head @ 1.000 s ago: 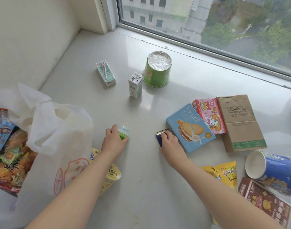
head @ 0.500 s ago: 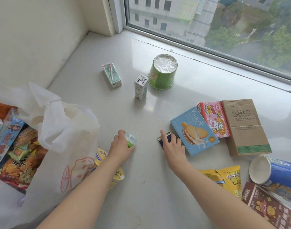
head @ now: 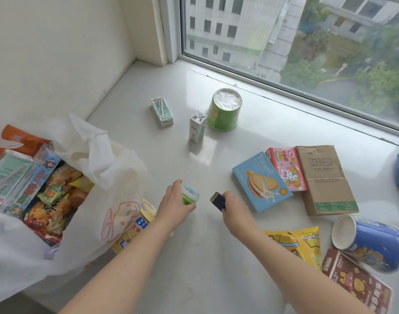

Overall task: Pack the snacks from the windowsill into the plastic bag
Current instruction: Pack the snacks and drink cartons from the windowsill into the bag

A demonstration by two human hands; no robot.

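My left hand (head: 174, 206) grips a small green cup (head: 189, 194) with a clear lid, lifted a little off the windowsill (head: 189, 257). My right hand (head: 233, 208) pinches a small dark blue packet (head: 218, 200), tilted up off the surface. The white plastic bag (head: 98, 177) lies open at the left, with several snack packs (head: 46, 207) showing inside. A yellow tub (head: 137, 220) lies against the bag under my left forearm.
On the sill stand a green noodle cup (head: 224, 109), a small milk carton (head: 196, 129) and a lying drink box (head: 162, 112). At the right lie a blue biscuit box (head: 261, 181), pink box (head: 285, 168), cardboard box (head: 325, 180), yellow bags (head: 302, 243), blue cup (head: 370, 243), brown pack (head: 357, 282).
Both hands have closed on their items and raised them off the sill: the green cup on the left, the dark packet on the right. The camera has tilted up.
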